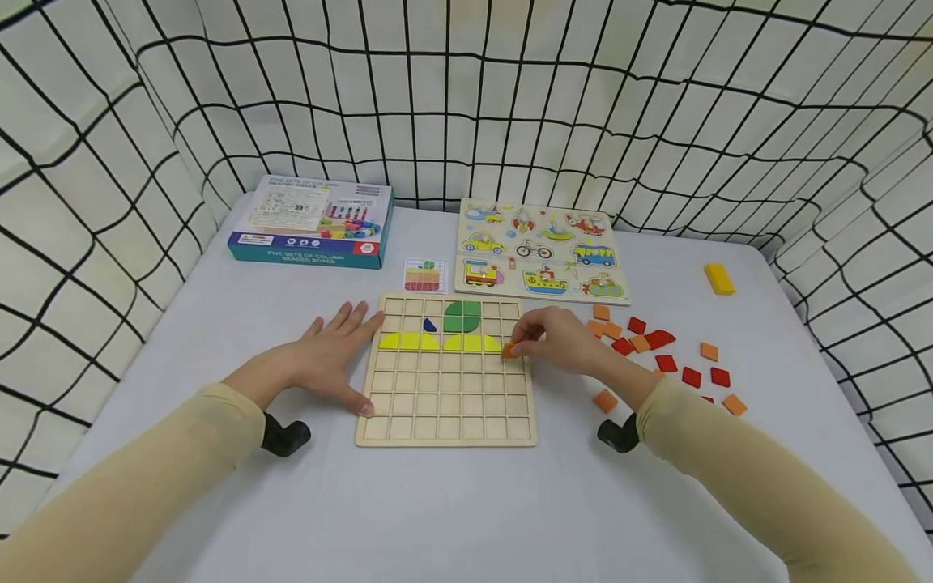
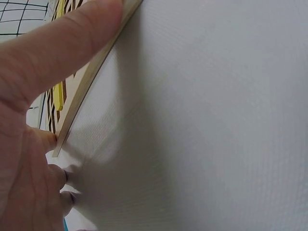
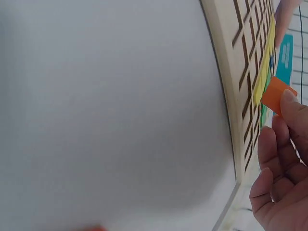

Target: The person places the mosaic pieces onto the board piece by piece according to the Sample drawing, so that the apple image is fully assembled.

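Observation:
A wooden grid board [image 1: 446,405] lies flat, with a row of yellow pieces [image 1: 410,341], green pieces [image 1: 462,317] and a dark blue piece [image 1: 429,325] set in its squares. My left hand [image 1: 324,356] is spread along the board's left side, with thumb and index fingertip touching its edge. At the right edge my right hand [image 1: 557,338] pinches an orange square tile [image 3: 276,94] between thumb and index finger. In the head view the tile overlaps a square just past the right end of the yellow row.
Loose red tiles [image 1: 691,376] and orange tiles [image 1: 605,400] lie scattered to the right. Behind the board are a small pattern card [image 1: 426,276], a picture puzzle [image 1: 543,251] and a teal box [image 1: 313,220]. A yellow block [image 1: 719,278] sits at far right. Black netting surrounds the table.

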Action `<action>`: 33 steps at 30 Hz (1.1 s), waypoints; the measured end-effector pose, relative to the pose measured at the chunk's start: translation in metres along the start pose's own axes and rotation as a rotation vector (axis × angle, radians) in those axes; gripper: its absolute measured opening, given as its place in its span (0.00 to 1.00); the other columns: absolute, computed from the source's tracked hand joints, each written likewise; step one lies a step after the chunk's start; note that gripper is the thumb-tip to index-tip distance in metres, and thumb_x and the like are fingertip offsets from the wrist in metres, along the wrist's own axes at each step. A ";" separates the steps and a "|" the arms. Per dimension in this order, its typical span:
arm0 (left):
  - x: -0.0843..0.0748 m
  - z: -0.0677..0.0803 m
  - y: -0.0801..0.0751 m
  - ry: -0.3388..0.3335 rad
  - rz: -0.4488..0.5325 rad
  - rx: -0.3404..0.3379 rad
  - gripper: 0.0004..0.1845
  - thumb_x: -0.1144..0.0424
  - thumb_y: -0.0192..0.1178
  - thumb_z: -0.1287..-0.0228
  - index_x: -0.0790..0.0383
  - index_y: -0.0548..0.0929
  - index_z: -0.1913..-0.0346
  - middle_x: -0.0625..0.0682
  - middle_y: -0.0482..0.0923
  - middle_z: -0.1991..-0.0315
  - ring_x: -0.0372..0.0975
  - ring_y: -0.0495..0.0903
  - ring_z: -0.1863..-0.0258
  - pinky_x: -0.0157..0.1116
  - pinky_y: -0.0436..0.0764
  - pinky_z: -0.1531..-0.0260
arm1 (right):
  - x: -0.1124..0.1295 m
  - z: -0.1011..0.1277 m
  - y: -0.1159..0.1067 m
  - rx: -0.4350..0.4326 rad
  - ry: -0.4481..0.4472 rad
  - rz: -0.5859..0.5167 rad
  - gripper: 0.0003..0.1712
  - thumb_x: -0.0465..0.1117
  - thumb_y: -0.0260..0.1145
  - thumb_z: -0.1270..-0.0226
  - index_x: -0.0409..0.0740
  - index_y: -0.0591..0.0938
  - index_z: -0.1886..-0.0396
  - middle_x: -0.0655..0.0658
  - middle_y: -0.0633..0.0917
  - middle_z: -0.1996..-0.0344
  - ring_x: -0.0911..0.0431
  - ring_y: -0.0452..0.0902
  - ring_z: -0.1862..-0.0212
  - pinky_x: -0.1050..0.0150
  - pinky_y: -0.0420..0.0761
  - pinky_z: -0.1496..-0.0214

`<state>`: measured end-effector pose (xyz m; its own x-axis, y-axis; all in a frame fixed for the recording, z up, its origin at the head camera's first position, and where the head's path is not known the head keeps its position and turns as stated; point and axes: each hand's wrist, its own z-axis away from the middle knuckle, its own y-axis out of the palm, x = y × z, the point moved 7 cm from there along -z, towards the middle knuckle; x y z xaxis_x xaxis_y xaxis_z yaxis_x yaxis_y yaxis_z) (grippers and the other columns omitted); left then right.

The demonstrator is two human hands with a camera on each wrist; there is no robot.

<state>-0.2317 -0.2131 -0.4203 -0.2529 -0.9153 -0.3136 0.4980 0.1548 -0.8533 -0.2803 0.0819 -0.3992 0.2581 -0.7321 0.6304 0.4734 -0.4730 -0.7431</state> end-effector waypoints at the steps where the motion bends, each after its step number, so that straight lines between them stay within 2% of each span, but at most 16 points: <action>1: 0.000 0.000 0.000 0.001 0.000 -0.001 0.76 0.31 0.78 0.63 0.62 0.44 0.17 0.69 0.34 0.17 0.67 0.32 0.19 0.75 0.38 0.29 | 0.003 -0.001 0.004 0.010 0.001 -0.010 0.06 0.41 0.74 0.33 0.45 0.86 0.61 0.48 0.86 0.65 0.54 0.77 0.59 0.67 0.77 0.59; 5: 0.001 -0.001 0.001 0.003 -0.007 -0.005 0.77 0.31 0.78 0.63 0.63 0.44 0.17 0.69 0.35 0.17 0.67 0.33 0.19 0.75 0.38 0.29 | 0.008 -0.004 0.018 0.045 0.024 -0.027 0.06 0.41 0.74 0.33 0.44 0.87 0.61 0.48 0.86 0.66 0.55 0.76 0.62 0.68 0.75 0.62; 10: 0.001 -0.001 0.000 0.003 -0.012 -0.011 0.77 0.31 0.78 0.63 0.63 0.44 0.17 0.69 0.35 0.17 0.66 0.33 0.19 0.75 0.38 0.29 | 0.011 -0.008 0.025 0.047 0.010 0.010 0.05 0.42 0.72 0.31 0.45 0.87 0.62 0.49 0.85 0.68 0.56 0.76 0.64 0.68 0.76 0.62; 24: 0.003 -0.002 0.002 0.009 -0.016 -0.012 0.77 0.30 0.77 0.64 0.63 0.44 0.17 0.69 0.35 0.17 0.67 0.33 0.19 0.75 0.39 0.29 | 0.020 -0.011 0.030 0.008 0.011 0.096 0.04 0.41 0.74 0.33 0.46 0.91 0.62 0.50 0.87 0.67 0.56 0.76 0.63 0.68 0.77 0.61; 33: 0.001 -0.001 0.001 0.007 -0.013 -0.013 0.77 0.30 0.78 0.64 0.63 0.45 0.17 0.70 0.35 0.17 0.67 0.33 0.19 0.75 0.39 0.29 | 0.020 -0.010 0.030 -0.025 -0.033 0.124 0.03 0.40 0.74 0.33 0.46 0.91 0.64 0.51 0.87 0.67 0.57 0.75 0.64 0.68 0.77 0.62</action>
<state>-0.2322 -0.2134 -0.4213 -0.2654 -0.9145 -0.3054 0.4838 0.1477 -0.8626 -0.2693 0.0478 -0.4109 0.3409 -0.7696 0.5400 0.4148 -0.3923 -0.8210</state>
